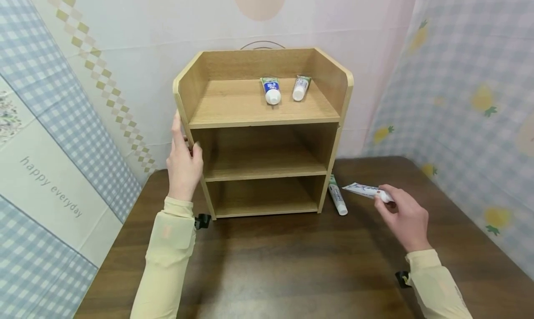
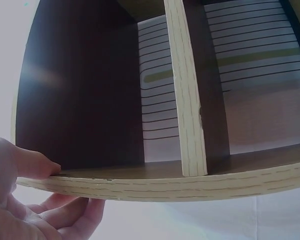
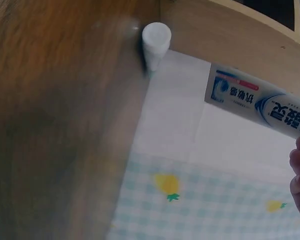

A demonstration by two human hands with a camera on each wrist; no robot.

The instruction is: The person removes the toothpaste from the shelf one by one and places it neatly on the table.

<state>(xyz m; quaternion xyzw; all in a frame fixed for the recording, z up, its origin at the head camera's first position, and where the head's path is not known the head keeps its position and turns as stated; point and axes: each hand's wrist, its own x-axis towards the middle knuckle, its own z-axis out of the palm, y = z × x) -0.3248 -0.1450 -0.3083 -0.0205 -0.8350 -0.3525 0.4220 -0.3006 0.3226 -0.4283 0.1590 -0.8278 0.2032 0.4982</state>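
A small wooden shelf [image 1: 267,176] with three levels stands on the table. My left hand [image 1: 183,168] grips its left side panel. In the left wrist view, the thumb [image 2: 37,164] lies on the inner side of the panel edge and the other fingers behind it. Out to the right, my right hand [image 1: 404,214] pinches a white and blue toothpaste tube [image 1: 362,190] near its cap, flat end towards the shelf. Its printed side shows in the right wrist view [image 3: 260,100]. A second toothpaste tube [image 1: 337,196], green and white, lies beside the shelf's right foot.
On the top level lie a blue toothpaste tube [image 1: 271,89] and a white toothpaste tube [image 1: 301,88], caps towards the front. The dark wooden table [image 1: 267,263] reaches back to a patterned cloth [image 1: 467,92] hung behind and to both sides.
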